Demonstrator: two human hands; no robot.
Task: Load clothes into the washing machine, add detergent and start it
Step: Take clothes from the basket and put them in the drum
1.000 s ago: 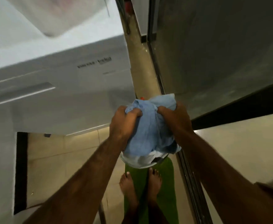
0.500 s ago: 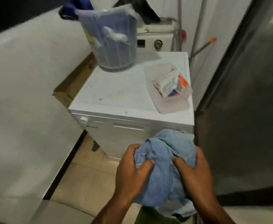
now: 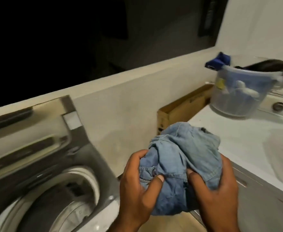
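Left hand (image 3: 137, 186) and right hand (image 3: 216, 190) both clamp the same denim bundle (image 3: 184, 156), a crumpled wad of pale blue clothing held up in the air in front of the person. The left hand's fingers curl round the wad's left side with the thumb dug into the front folds. The right hand wraps the lower right side, its thumb pressed into the cloth just beside the other thumb.

At the far left stands the washing machine (image 3: 90, 156), a grey top-loader. Its tub (image 3: 45, 211) lies open and dark inside, and I cannot tell whether anything is in it. Behind the opening its lid (image 3: 28, 131) stands raised against a low cream wall (image 3: 120, 91), blurred. The bundle hangs to the right of the tub, not over it, above a strip of tan floor (image 3: 171, 221) between the two machines.

Further right, a cardboard box (image 3: 184, 108) sits wedged between the wall and a white appliance (image 3: 238, 139). On the appliance's flat top, toward the back, stands a translucent bucket (image 3: 238, 91) holding more clothes. A dark blue cloth (image 3: 219, 61) hangs over its left rim and a black one (image 3: 271, 66) over its right. A round knob (image 3: 279, 106) shows just behind the bucket. At the right edge a clear plastic container (image 3: 281, 153) rests on the same top; its contents are too blurred to make out.
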